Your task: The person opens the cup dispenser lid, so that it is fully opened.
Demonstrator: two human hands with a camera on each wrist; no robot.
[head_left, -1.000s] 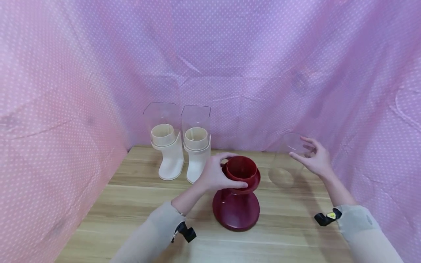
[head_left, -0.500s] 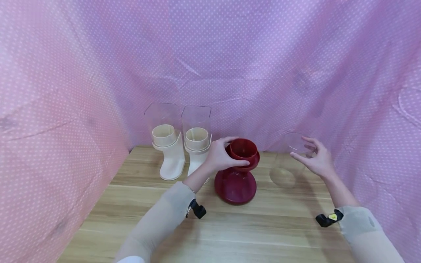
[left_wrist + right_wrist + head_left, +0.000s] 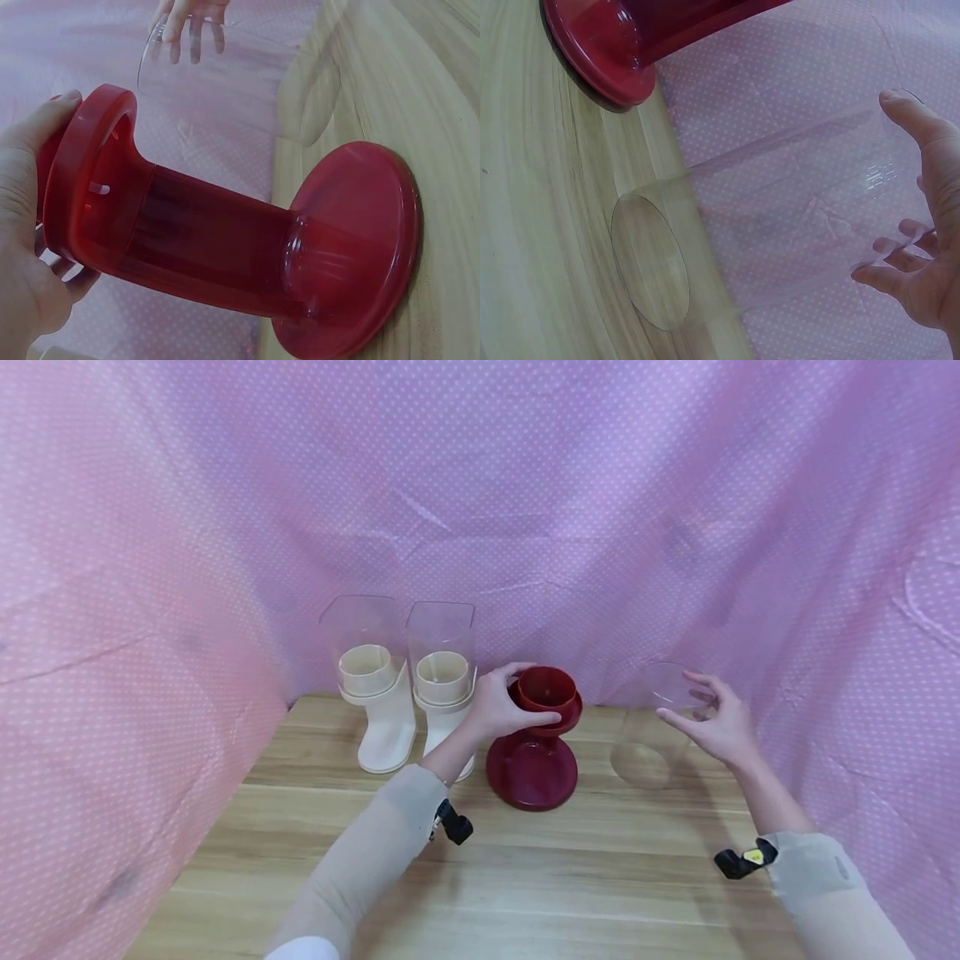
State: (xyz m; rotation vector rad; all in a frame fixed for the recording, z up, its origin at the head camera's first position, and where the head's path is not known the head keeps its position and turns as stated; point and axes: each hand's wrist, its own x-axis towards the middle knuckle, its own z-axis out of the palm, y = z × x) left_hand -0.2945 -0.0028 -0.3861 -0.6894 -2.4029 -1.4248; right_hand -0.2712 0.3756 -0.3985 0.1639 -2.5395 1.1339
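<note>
My left hand (image 3: 498, 706) grips the top of a red stand (image 3: 532, 774) round its upper ring. A cup-like red collar sits in that ring, above a curved neck and a round base. In the left wrist view the stand's base (image 3: 360, 247) is on the wooden tabletop. To the right, my right hand (image 3: 720, 722) holds the upper rim of a clear open cylinder (image 3: 780, 210) between thumb and fingers. The cylinder's lower rim is at the tabletop, and its see-through wall is hard to make out in the head view.
Two cream stands (image 3: 386, 739) with cream collars and clear upright containers (image 3: 441, 631) stand at the back left, close beside my left hand. A pink dotted cloth (image 3: 517, 485) hangs behind and along both sides of the wooden table (image 3: 600, 885).
My left hand has moved the red stand away from me, toward the back cloth, beside the cream stands. The right hand and the clear cylinder have stayed in place.
</note>
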